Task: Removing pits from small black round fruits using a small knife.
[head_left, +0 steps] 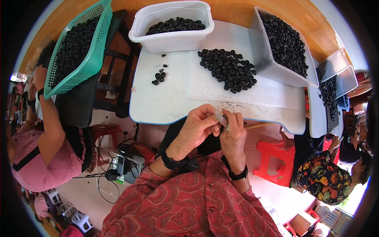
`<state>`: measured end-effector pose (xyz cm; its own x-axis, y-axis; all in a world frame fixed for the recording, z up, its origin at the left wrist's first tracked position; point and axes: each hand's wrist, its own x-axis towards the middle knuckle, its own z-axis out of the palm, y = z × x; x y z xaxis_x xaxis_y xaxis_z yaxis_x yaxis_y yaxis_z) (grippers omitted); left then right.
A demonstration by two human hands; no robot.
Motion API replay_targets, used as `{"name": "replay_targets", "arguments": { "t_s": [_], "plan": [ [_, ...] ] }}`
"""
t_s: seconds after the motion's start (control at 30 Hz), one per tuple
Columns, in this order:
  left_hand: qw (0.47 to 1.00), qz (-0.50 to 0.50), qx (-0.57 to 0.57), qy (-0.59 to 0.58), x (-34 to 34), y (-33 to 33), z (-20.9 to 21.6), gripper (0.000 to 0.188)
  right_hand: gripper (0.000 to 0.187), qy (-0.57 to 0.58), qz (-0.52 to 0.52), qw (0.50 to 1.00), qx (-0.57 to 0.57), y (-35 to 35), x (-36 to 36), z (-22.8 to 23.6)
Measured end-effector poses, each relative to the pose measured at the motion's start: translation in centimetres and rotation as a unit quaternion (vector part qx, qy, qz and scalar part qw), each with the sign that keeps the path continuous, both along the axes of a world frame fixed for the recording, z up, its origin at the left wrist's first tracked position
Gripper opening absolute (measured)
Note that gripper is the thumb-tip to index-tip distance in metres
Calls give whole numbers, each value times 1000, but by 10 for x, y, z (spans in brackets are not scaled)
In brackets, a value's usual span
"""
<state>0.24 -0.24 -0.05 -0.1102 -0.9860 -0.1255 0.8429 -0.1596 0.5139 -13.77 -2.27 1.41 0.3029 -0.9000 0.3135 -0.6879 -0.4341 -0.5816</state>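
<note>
A small blade point(219, 117) is gripped by the right hand point(233, 131) near the table point(166, 104), beside the pinched left hand point(202, 123), whose contents cannot be told. Black pieces point(229, 71) are heaped on the table.

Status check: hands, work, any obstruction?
Right hand gripping small blade. Left hand close beside it, contents unclear. Black pieces heaped on table beyond. Nothing visibly blocking either hand.

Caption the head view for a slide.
Left hand beside right hand gripping a blade, before a table with black parts, white tub and grey tub.
</note>
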Motion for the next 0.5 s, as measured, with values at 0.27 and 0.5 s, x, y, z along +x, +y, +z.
{"name": "replay_targets", "arguments": {
  "t_s": [0.27,0.5],
  "plan": [
    [999,-42,-28,-12,0,9,24,10,27,-15,-53,997,49,-19,-15,-19],
    [1000,2,7,-8,2,5,11,8,15,-392,-47,868,300,1,-5,24]
  ]
}}
